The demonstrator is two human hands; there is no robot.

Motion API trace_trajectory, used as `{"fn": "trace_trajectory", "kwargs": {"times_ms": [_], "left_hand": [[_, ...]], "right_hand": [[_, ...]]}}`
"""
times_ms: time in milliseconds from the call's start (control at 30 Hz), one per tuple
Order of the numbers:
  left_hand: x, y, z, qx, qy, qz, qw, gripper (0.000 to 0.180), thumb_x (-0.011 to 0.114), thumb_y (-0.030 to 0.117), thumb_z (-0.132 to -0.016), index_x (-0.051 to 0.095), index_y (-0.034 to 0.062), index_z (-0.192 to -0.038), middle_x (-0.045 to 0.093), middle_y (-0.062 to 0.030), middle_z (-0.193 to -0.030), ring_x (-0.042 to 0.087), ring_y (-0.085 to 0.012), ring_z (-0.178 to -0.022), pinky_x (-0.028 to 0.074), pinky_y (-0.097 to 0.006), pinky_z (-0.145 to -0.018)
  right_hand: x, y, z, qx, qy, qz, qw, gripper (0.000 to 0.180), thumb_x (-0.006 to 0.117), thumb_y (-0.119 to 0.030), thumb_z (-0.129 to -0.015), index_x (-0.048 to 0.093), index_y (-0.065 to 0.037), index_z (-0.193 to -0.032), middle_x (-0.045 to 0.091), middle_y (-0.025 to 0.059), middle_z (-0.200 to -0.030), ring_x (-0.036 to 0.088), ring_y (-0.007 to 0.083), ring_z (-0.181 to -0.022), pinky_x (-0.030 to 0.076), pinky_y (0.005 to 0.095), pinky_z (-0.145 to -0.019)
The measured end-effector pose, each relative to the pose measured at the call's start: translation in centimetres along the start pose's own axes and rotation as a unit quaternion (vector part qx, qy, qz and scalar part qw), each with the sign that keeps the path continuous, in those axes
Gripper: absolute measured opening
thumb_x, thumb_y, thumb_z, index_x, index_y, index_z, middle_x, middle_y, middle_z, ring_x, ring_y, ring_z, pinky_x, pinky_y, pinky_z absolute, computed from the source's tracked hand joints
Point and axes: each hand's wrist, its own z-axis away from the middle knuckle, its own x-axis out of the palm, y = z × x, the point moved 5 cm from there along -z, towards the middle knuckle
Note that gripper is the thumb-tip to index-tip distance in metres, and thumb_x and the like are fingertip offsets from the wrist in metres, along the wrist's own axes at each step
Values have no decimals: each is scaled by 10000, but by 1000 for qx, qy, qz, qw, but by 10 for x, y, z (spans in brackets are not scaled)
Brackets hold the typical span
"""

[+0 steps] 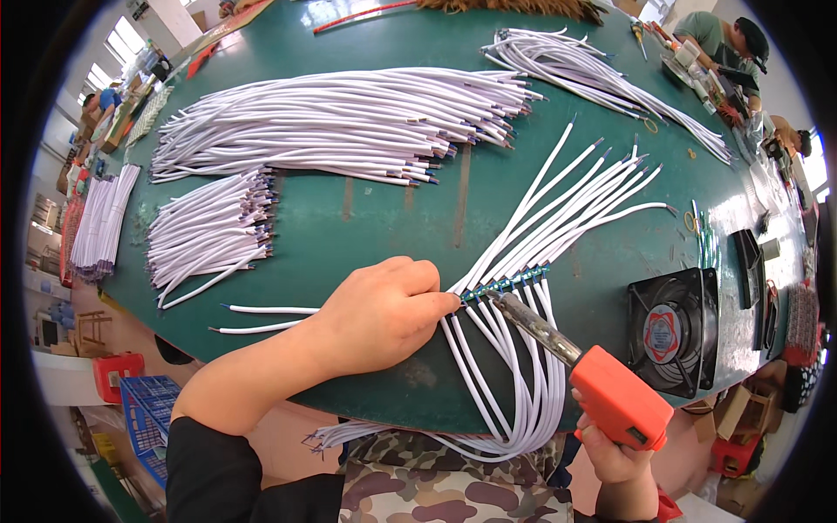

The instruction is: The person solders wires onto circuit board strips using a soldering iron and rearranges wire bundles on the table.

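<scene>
My right hand [610,453] grips a soldering gun [619,397] with an orange-red handle. Its metal tip [501,301] touches or nearly touches a narrow green circuit board strip [510,283]. White cables [558,218] fan out from the strip toward the far right; others [540,375] curve from it toward the table's near edge. My left hand [388,309] is closed in a pinch at the strip's left end, seemingly on a white cable; the fingertips' exact hold is hidden. Two white cables [270,309] reach out to the left from behind my left hand and forearm.
Piles of white cables [340,118] lie across the green table [375,222], with a shorter bundle [214,227] at left and another [602,78] at far right. A black fan [671,327] stands at right. People sit at the table's far sides.
</scene>
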Motion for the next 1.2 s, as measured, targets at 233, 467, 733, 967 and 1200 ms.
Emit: {"fn": "trace_trajectory", "kwargs": {"times_ms": [233, 467, 733, 967, 1200], "left_hand": [[0, -3, 1, -7, 4, 11, 1000, 243, 725, 18, -779, 733, 71, -1016, 601, -67, -871, 620, -270, -776, 506, -391, -663], [3, -4, 2, -3, 13, 24, 1000, 242, 719, 6, -778, 726, 65, -1012, 594, -68, -862, 618, -274, -770, 503, -395, -660], [4, -1, 2, 13, 6, -6, 1000, 277, 719, 3, -749, 706, 64, -1018, 558, -67, -882, 587, -281, -757, 498, -398, -656], [4, -1, 2, 11, 3, -8, 1000, 282, 723, 7, -747, 700, 65, -1023, 553, -69, -890, 586, -281, -763, 496, -396, -664], [5, 0, 1, 14, 2, -7, 1000, 296, 717, -3, -736, 689, 65, -1023, 544, -70, -885, 577, -284, -758, 490, -398, -667]], "right_hand": [[5, -8, -13, -15, -11, 34, 999, 327, 723, -109, -870, 655, 69, -1136, 722, 206, -1041, 672, 181, -727, 560, 318, -660], [11, -9, -23, 43, 31, -57, 997, 280, 704, -103, -851, 689, 62, -1077, 732, 160, -936, 657, 168, -667, 546, 306, -650], [16, -11, -30, 6, 5, -35, 999, 275, 689, -78, -833, 689, 70, -1065, 708, 131, -914, 642, 160, -667, 526, 301, -655], [16, -6, -23, 17, 10, -26, 999, 311, 640, -18, -761, 683, 81, -1053, 696, 145, -934, 649, 173, -707, 531, 314, -677], [18, -12, -33, 3, 17, -6, 1000, 265, 658, -31, -731, 699, 53, -979, 699, 130, -870, 678, 233, -745, 543, 336, -699]]}}
